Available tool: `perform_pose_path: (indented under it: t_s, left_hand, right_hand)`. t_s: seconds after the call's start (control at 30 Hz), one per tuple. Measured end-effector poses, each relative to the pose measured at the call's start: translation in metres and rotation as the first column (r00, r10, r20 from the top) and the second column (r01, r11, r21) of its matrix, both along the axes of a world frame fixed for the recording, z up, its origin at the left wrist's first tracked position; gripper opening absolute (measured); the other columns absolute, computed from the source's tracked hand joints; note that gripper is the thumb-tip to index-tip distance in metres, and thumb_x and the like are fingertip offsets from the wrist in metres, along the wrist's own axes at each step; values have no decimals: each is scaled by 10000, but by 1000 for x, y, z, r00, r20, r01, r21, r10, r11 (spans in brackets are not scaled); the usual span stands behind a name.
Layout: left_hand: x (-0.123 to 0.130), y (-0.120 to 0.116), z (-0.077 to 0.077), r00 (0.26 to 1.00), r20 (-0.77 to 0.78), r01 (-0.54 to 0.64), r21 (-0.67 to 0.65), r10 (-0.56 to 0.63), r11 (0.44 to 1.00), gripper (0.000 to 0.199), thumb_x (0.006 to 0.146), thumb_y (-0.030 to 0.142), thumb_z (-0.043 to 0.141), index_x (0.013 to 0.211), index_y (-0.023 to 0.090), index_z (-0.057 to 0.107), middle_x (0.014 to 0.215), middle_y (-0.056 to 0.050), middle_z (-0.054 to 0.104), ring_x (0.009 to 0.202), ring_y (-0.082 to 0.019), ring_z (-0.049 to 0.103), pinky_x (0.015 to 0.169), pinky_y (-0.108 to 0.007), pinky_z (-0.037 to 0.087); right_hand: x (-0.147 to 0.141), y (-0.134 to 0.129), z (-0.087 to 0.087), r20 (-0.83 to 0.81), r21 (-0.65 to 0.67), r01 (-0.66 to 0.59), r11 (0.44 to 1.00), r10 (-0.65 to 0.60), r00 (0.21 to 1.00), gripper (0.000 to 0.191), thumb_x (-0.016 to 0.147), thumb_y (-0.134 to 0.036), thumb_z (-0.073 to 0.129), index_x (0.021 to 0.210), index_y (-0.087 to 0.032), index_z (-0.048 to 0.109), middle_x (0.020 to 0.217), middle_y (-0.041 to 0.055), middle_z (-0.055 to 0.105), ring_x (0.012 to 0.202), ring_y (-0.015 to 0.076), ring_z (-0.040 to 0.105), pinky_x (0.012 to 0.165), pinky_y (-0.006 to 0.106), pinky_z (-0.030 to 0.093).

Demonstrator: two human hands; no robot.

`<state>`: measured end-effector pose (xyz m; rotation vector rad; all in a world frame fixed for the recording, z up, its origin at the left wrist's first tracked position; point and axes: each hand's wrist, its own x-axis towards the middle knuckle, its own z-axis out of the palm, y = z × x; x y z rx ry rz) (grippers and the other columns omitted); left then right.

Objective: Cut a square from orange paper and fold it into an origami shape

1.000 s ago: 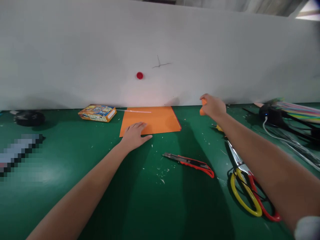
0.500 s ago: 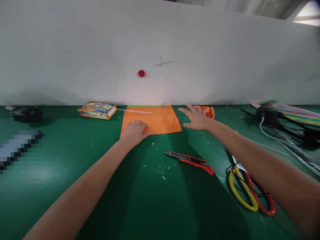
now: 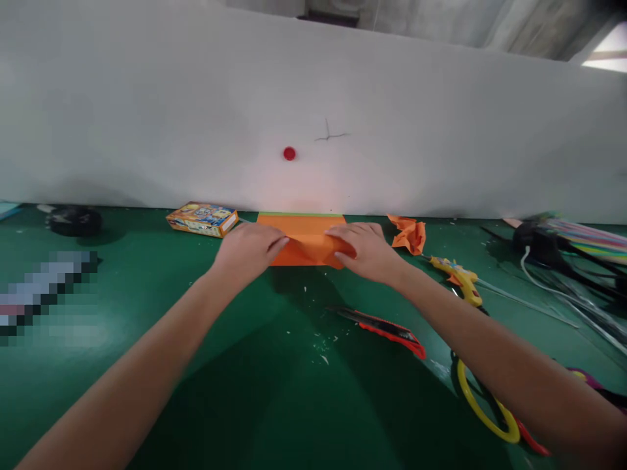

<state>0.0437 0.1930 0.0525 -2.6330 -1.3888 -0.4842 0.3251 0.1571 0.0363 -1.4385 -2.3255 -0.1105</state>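
Note:
Both hands are at an orange sheet of paper (image 3: 307,247) by the foot of the white wall. My left hand (image 3: 249,251) pinches its left side, thumb toward the middle. On the other side my right hand (image 3: 366,252) grips the right edge, which curls up under the fingers. The near part of the sheet is bent and raised off the table. Behind it lies more orange paper (image 3: 289,219) with a thin green strip at its far edge. Crumpled orange paper (image 3: 410,235) sits just right of my right hand.
A utility knife (image 3: 386,328) lies in front of the paper. Right of it are scissors (image 3: 482,408), partly under my forearm, and a yellow glue gun (image 3: 458,277). A small colourful box (image 3: 203,219) and black tape (image 3: 76,222) stand left. Cables (image 3: 543,267) and sticks lie far right.
My right hand has come left from beside the crumpled paper onto the sheet's right edge. My left hand now grips the left side, and the sheet, flat before, is bent upward.

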Motion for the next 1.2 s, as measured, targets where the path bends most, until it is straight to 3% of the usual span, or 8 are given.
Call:
perform_pose_path:
  t_s: [0.17, 0.3, 0.43, 0.6, 0.73, 0.87, 0.97, 1.2]
  left_hand:
    - [-33, -81, 41, 978, 53, 203, 3, -203, 979, 461, 1003, 563, 387, 989, 318, 777, 991, -22, 771, 918, -287, 697, 816, -417, 510]
    - [-63, -153, 17, 926, 79, 378, -167, -370, 911, 252, 932, 497, 610, 1134, 408, 731, 998, 14, 790, 827, -263, 724, 691, -378, 547]
    - [-74, -187, -24, 888, 65, 449, -343, -456, 825, 637, 844, 498, 719, 1447, 391, 544, 1371, 3, 684, 1117, -295, 706, 899, -393, 578]
    - [-60, -200, -57, 923, -32, 355, -311, -382, 882, 636, 900, 327, 667, 1505, 390, 482, 1606, 13, 453, 1377, -301, 540, 1119, -445, 460]
    - [-77, -200, -70, 949, 40, 310, -270, -311, 912, 565, 919, 321, 612, 1464, 428, 508, 1545, 63, 529, 1354, -250, 554, 1101, -389, 473]
    - [-112, -179, -79, 1000, -4, 16, -182, -17, 983, 520, 956, 458, 547, 1466, 368, 502, 1512, -30, 568, 1364, -338, 544, 1074, -543, 460]
    - [-123, -165, -85, 973, -23, -229, -135, 228, 964, 590, 937, 530, 507, 1445, 232, 538, 1511, -136, 555, 1371, -423, 521, 1048, -658, 432]
    - [-125, -162, -87, 978, 151, -88, -324, 143, 942, 420, 919, 510, 582, 1303, 344, 614, 1365, -38, 678, 1234, -307, 650, 994, -494, 547]
  right_hand:
    - [21, -44, 23, -210, 70, -135, 988, 147, 967, 496, 915, -235, 553, 1407, -293, 581, 1395, 61, 656, 1288, 315, 574, 1097, 548, 409]
    - [31, -94, 27, -264, -133, -266, 955, 225, 938, 321, 991, -252, 506, 1264, -295, 670, 1272, 52, 710, 1228, 261, 611, 1041, 464, 491]
    - [20, -134, 10, -186, -364, -297, 883, 243, 952, 345, 1025, -307, 490, 1329, -281, 651, 1391, 80, 646, 1289, 260, 568, 1070, 457, 474]
    - [17, -160, -23, -79, -436, -201, 877, 185, 979, 387, 1033, -326, 483, 1402, -308, 596, 1521, 73, 545, 1403, 286, 466, 1139, 516, 399]
    - [42, -176, -50, -110, -376, 84, 923, -135, 985, 493, 1022, -306, 464, 1512, -364, 455, 1583, 53, 457, 1450, 302, 397, 1142, 546, 399]
    - [58, -186, -62, -107, -385, 250, 888, -312, 944, 469, 974, -281, 484, 1438, -330, 529, 1363, 87, 612, 1227, 313, 585, 1021, 522, 495]
    - [56, -186, -59, -94, -413, 309, 857, -378, 921, 535, 923, -260, 514, 1451, -349, 511, 1324, 73, 626, 1114, 303, 634, 888, 461, 550]
    - [55, -183, -51, -124, -444, 341, 828, -434, 892, 538, 865, -274, 554, 1402, -297, 554, 1165, 78, 670, 962, 268, 667, 747, 364, 530]
